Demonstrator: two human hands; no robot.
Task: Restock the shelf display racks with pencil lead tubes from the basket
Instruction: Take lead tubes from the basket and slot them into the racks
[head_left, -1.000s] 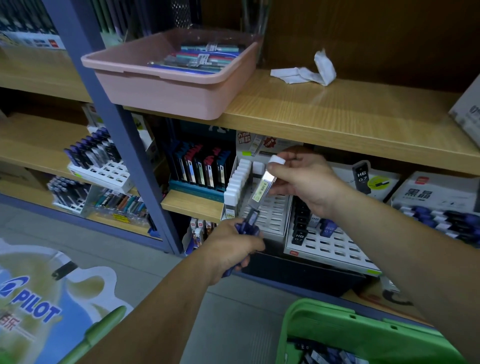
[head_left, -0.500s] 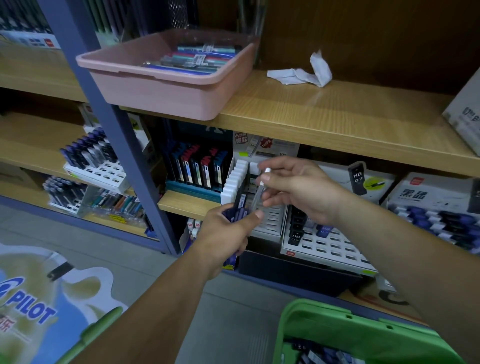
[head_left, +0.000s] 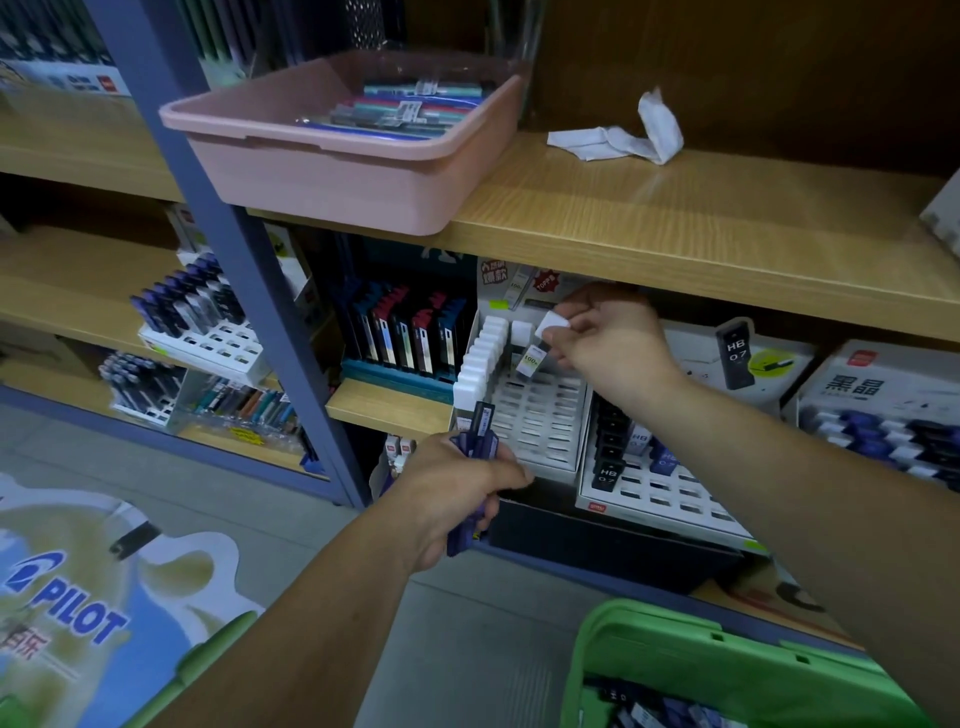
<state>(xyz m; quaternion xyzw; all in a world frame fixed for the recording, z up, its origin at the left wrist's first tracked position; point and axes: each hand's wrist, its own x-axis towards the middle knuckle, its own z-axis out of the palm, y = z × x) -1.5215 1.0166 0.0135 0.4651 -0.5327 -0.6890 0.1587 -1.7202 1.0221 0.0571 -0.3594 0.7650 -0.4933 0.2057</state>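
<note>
My right hand pinches a clear pencil lead tube with a white cap, tilted over the back rows of the white slotted display rack under the wooden shelf. A column of white-capped tubes fills the rack's left side. My left hand is closed around a bundle of dark blue lead tubes, held just in front of the rack's lower left corner. The green basket sits at the bottom right, with more tubes inside.
A second white rack with black HB 0.7 tubes stands to the right. A pink tub of pens overhangs the wooden shelf above. A blue upright post stands left. Crumpled white paper lies on the shelf.
My right hand has taken the white-capped tube away from my left hand and moved it up and back over the rack's rear slots. My left hand has dropped slightly with its bundle.
</note>
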